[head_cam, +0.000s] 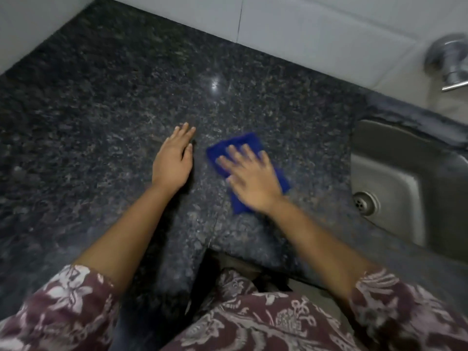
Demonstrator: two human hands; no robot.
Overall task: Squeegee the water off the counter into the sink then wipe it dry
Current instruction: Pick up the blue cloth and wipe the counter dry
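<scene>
Drying step in hand: the cloth (pixel 244 141) is pressed flat to the desk (pixel 101 110) under spread fingers (pixel 236 155).

The fingers of the right hand (pixel 253 181) are held straight and wide on the blue cloth, none curled round it; the hand is blurred, so a stroke is judged to be under way. The left hand (pixel 173 163) is laid flat on the bare desk just beside the cloth, fingers (pixel 186 130) close together and holding nothing. No squeegee is seen, so that step is judged done. Next, even pressure and overlapping passes are called for, carried toward the sink (pixel 395 178) and out to the far left. The desk is dark, glossy speckled stone; whether water is left cannot be told. The steel sink with its drain (pixel 364 202) is set in at right, a tap (pixel 449 59) above it on a pale tiled wall (pixel 304 26).
</scene>
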